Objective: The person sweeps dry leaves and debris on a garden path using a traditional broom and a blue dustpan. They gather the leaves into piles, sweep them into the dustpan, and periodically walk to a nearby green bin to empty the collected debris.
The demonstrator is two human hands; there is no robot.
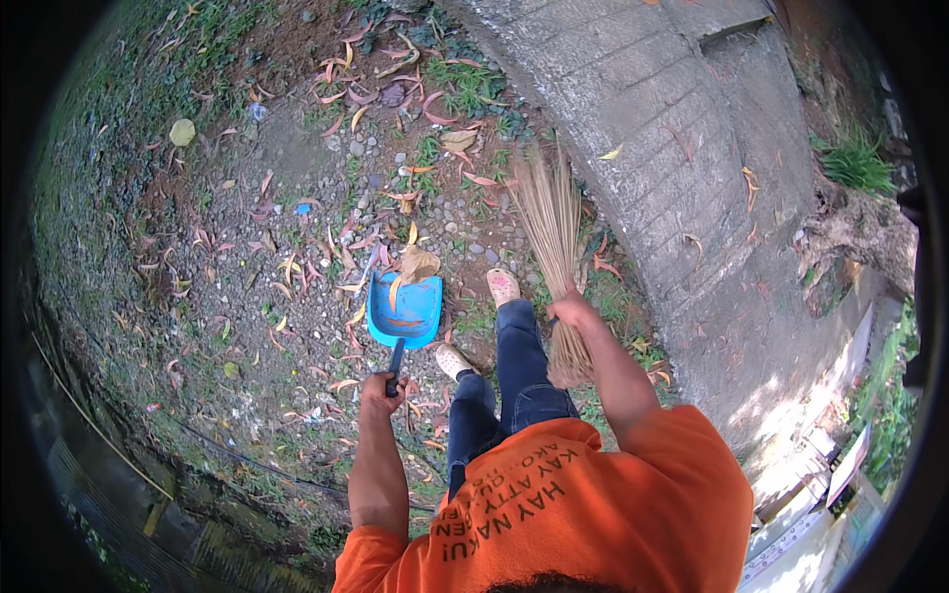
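My left hand grips the dark handle of a blue plastic dustpan, which is at ground level left of my feet. A few dry leaves are in the pan, and a large brown leaf lies at its front lip. In my right hand is a stick broom, held around its bound middle. Its bristles fan out forward towards the edge of the concrete, while the butt end points back beside my leg.
Fallen leaves and pebbles are scattered over the soil and grass ahead. A raised, grooved concrete slab runs along the right, with a tree stump beyond it. A dark cable crosses the ground at lower left.
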